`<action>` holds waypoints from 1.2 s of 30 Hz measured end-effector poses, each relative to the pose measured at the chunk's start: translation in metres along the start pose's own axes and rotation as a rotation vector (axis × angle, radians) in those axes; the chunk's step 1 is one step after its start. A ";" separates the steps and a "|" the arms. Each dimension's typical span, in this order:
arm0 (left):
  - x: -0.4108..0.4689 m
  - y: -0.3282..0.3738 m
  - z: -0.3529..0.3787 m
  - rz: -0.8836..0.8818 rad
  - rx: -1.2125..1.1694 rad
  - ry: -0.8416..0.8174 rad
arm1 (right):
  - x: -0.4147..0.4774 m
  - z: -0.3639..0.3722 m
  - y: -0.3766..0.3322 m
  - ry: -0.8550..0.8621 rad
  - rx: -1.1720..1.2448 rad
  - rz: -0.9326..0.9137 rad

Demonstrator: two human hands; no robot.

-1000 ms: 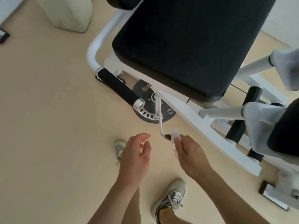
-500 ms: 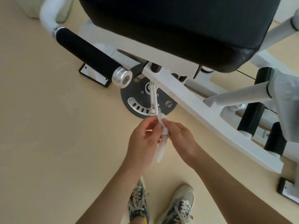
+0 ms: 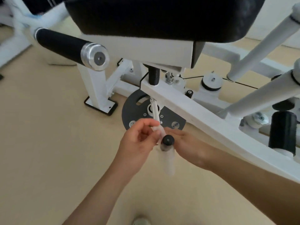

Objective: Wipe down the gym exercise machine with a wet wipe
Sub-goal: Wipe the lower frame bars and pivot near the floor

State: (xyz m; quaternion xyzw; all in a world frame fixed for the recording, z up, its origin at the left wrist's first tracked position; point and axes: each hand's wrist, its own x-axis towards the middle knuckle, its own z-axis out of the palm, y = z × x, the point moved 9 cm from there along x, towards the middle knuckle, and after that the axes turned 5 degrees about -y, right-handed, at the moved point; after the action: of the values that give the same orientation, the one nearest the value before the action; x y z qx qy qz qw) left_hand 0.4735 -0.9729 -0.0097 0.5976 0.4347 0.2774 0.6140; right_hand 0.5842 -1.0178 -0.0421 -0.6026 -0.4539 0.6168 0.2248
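A white gym machine [image 3: 191, 104] with a black padded seat [image 3: 162, 15] fills the top and right. From its dark round adjuster plate [image 3: 134, 108] a thin white lever [image 3: 155, 113] with a black knob [image 3: 168, 140] juts toward me. A white wet wipe [image 3: 168, 161] is wrapped on the lever and hangs below the knob. My left hand [image 3: 138, 142] pinches the wipe against the lever just above the knob. My right hand [image 3: 186, 143] is behind the lever on its right, fingers reaching to the wipe; its grip is partly hidden.
A black foam handle [image 3: 61, 44] with a metal end cap [image 3: 95, 56] sticks out at the upper left. White frame tubes [image 3: 263, 90] and black rollers [image 3: 282, 130] crowd the right. A cable runs behind the beam. The beige floor [image 3: 48, 143] spreads left; my shoe [image 3: 141, 222] shows at the bottom.
My head has dropped lower and closer to the lever. Both hands came together on the lever and stay on it, with the wipe wrapped near the knob.
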 end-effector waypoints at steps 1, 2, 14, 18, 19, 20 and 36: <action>0.000 0.005 -0.004 0.064 0.017 0.000 | 0.002 -0.002 -0.004 -0.035 0.008 -0.033; 0.000 0.010 -0.008 0.120 0.019 -0.008 | 0.003 -0.003 -0.009 -0.061 0.023 -0.078; -0.012 0.015 -0.042 0.350 0.234 0.228 | -0.002 -0.002 -0.017 -0.307 0.266 -0.339; -0.021 0.021 -0.020 0.307 -0.142 -0.014 | -0.029 -0.024 -0.022 -0.298 0.237 -0.379; -0.025 0.023 -0.012 0.315 -0.137 -0.045 | -0.035 -0.024 -0.023 -0.299 0.182 -0.403; -0.029 0.024 -0.007 0.336 -0.125 -0.049 | -0.042 -0.022 -0.025 -0.297 0.102 -0.437; -0.031 -0.063 0.031 0.443 0.325 0.056 | -0.017 0.009 0.019 0.217 -0.795 -0.368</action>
State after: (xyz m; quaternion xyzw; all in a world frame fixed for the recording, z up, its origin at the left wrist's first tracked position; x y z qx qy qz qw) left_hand 0.4745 -1.0235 -0.0674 0.7609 0.3490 0.3477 0.4222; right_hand 0.5837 -1.0435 -0.0505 -0.6127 -0.7289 0.2773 0.1280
